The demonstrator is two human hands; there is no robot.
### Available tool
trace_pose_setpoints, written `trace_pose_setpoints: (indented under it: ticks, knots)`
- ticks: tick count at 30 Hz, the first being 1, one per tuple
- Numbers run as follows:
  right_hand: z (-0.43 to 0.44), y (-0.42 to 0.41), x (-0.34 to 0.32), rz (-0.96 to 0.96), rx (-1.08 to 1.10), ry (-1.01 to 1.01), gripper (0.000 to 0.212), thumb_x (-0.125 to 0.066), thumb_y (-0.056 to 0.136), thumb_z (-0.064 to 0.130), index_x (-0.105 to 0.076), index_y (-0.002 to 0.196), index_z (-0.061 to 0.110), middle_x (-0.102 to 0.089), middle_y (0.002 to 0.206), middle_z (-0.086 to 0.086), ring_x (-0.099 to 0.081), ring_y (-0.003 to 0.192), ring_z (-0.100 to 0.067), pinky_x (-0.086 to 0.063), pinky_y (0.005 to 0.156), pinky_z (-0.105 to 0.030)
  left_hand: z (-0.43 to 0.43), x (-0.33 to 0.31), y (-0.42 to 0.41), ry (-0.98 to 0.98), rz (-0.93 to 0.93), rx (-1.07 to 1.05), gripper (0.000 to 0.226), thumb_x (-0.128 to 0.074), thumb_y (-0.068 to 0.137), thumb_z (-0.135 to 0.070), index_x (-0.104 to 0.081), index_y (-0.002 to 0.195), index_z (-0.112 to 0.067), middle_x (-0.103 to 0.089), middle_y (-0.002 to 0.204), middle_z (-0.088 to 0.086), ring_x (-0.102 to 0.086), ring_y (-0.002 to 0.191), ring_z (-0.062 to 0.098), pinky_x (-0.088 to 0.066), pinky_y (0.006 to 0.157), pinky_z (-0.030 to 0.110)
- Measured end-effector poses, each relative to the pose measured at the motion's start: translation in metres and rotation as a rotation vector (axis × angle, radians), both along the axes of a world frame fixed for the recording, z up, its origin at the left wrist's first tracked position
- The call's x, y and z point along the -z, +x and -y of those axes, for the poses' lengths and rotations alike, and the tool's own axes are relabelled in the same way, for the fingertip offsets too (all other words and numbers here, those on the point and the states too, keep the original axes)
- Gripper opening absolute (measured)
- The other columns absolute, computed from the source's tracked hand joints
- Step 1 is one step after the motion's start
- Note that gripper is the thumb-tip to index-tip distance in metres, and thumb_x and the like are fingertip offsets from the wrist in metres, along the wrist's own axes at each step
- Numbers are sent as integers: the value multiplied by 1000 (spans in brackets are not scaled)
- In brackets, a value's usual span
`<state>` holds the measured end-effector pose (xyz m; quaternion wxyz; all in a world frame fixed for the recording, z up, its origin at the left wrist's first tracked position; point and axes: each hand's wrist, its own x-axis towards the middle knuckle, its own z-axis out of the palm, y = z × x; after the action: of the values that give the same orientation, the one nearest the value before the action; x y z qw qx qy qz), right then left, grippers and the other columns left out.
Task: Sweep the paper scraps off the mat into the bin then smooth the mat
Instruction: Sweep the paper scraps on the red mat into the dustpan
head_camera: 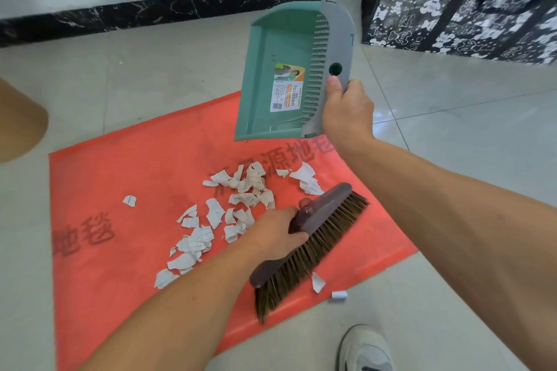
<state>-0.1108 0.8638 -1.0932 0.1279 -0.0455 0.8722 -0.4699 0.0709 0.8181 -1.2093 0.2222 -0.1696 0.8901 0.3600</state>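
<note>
A red mat (120,166) lies on the tiled floor, with several torn white paper scraps (211,220) scattered over its middle. My left hand (271,233) grips the dark brown head of a brush (316,238), whose bristles point to the near right over the mat's right part. My right hand (346,111) holds a green dustpan (277,75) by its grey back edge, lifted above the mat's far corner, with its inside facing me. One scrap (317,281) lies at the mat's near edge and a small one (339,294) on the floor beside it.
A black bag with white bear print (467,0) stands at the far right against the wall. A brown cardboard object (18,123) sits at the left edge. My shoe (364,349) is on the tiles at the bottom. A dark skirting (150,12) runs along the wall.
</note>
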Motion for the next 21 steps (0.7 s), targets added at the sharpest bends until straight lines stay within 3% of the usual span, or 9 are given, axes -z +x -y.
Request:
trace_pose_setpoints:
  ticks: [3, 7, 10, 13, 17, 21]
  knots:
    - [3, 4, 0, 7, -18, 9, 31, -35, 104, 40, -47, 100, 11, -44, 81, 8, -43, 66, -2, -29, 47, -16, 0, -7, 1, 55, 54, 99, 28, -62, 84, -42, -55, 105, -24, -64, 98, 1, -59, 87, 21, -50, 76, 36]
    - [1, 20, -2, 23, -33, -21, 31, -37, 103, 40, -48, 103, 11, -46, 80, 9, -48, 70, -9, -33, 50, -18, -11, -16, 10, 93, 122, 188, 23, -60, 85, -44, -52, 98, -26, -61, 95, -1, -57, 85, 21, -47, 72, 35]
    - [-4, 32, -2, 35, -46, -27, 31, -37, 103, 40, -48, 101, 11, -48, 80, 9, -49, 68, -5, -36, 49, -19, -25, -19, 19, 123, 127, 229, 19, -60, 86, -43, -47, 92, -30, -57, 89, -4, -55, 79, 18, -40, 64, 30]
    - [-11, 36, -1, 51, -37, -39, 32, -37, 103, 41, -49, 102, 11, -49, 82, 9, -50, 70, -4, -39, 51, -21, -40, -16, 27, 152, 122, 272, 18, -59, 87, -40, -48, 96, -29, -57, 88, -3, -56, 78, 18, -44, 65, 31]
    - [-21, 35, 2, 57, -25, -23, 30, -36, 103, 40, -47, 103, 11, -47, 82, 9, -49, 70, -6, -36, 49, -19, -55, -1, 37, 62, 77, 337, 21, -57, 85, -34, -51, 103, -26, -61, 96, 0, -58, 83, 23, -52, 75, 38]
    - [-23, 30, 2, 47, -19, -8, 31, -36, 103, 40, -47, 102, 12, -51, 90, 2, -48, 68, -6, -34, 48, -20, -34, -3, 35, -64, -4, 207, 19, -58, 87, -34, -51, 103, -26, -63, 95, -2, -58, 81, 16, -52, 73, 32]
